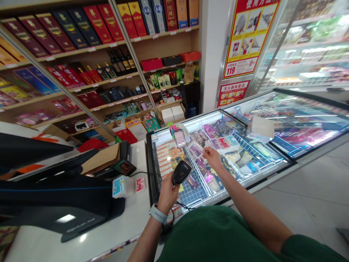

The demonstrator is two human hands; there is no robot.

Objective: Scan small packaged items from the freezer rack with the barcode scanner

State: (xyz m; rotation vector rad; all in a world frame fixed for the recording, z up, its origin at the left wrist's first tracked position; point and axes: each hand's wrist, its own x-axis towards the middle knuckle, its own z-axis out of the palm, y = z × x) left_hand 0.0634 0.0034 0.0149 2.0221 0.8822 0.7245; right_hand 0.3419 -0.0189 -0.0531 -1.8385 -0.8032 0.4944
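Note:
My left hand (167, 193) is wrapped round the grip of a black barcode scanner (182, 172), whose head points away from me over the freezer's glass top. My right hand (212, 158) is closed, fingertips pinched at the near edge of a small clear pack with a purple label (195, 149). Just beyond that hand lie similar packs in a row on the glass: a purple-labelled one (215, 144), a red-labelled one (223, 142) and a light-blue one (233, 141). A partly blurred-out package (179, 136) stands at the freezer's far left.
Left of the freezer, a white counter (136, 214) bears a clear box with a blue label (119, 187), a red-labelled box (140, 185) and a black till screen (81, 203). An open white carton (260, 128) sits on the freezer glass. The scanner's cable (184, 206) trails near my waist.

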